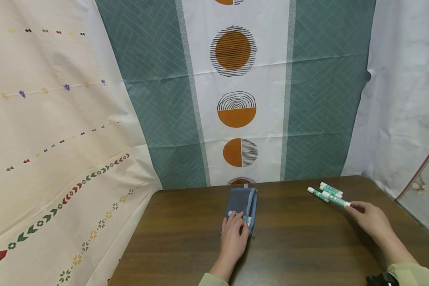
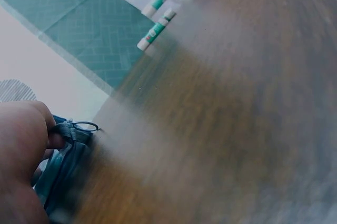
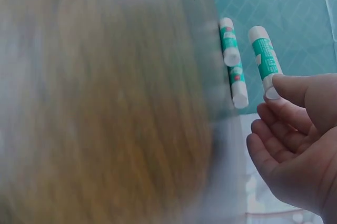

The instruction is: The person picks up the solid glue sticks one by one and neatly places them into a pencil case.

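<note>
Green-and-white, one glue stick (image 3: pixel 267 58) sits pinched in my right hand (image 1: pixel 373 220) near the worktop (image 1: pixel 286 242)'s far right corner; at least two loose sticks (image 3: pixel 230 40) lie beside it. My left hand (image 1: pixel 234 239) touches one pouch (image 1: pixel 240 200) at the far edge; whether it pinches, I cannot tell. Label print is unreadable.

On the table (image 1: pixel 282 238), glue sticks (image 1: pixel 318 194) are lying between two and three o'clock from the pouch (image 1: pixel 239 200); the cloth (image 1: pixel 236 83) is hanging behind, at twelve.
</note>
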`<state>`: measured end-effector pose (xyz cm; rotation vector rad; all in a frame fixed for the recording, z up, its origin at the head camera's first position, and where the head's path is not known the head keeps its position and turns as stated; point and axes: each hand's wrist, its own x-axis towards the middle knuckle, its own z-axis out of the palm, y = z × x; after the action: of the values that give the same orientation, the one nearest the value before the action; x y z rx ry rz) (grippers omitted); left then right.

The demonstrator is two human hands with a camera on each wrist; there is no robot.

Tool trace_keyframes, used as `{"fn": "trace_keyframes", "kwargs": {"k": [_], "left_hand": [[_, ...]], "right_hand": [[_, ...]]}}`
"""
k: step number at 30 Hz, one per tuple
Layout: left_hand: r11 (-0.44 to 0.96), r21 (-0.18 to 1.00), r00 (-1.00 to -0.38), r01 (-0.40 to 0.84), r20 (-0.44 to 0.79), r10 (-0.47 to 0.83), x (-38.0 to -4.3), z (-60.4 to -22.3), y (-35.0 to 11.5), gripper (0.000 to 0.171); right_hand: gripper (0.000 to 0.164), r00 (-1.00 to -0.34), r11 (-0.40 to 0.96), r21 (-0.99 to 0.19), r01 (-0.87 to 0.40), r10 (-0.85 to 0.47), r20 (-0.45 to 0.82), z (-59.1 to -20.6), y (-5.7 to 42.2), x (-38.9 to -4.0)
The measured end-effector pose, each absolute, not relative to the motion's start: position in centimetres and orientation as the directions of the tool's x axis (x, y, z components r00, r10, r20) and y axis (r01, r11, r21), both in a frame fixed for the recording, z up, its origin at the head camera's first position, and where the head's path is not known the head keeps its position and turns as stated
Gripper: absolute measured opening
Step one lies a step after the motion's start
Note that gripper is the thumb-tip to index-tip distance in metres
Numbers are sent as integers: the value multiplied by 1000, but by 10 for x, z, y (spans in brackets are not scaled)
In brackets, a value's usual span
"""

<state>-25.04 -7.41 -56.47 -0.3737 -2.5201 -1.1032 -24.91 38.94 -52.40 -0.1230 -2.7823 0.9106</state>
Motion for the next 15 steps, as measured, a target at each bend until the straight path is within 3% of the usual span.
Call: {"fn": "trace_keyframes", "kwargs": {"k": [15], "left_hand": [[681, 622, -887, 387, 454, 88, -251, -566, -73, 23]], "right_hand": [[44, -961, 785, -612, -94, 90, 263, -523, 343, -262]]}}
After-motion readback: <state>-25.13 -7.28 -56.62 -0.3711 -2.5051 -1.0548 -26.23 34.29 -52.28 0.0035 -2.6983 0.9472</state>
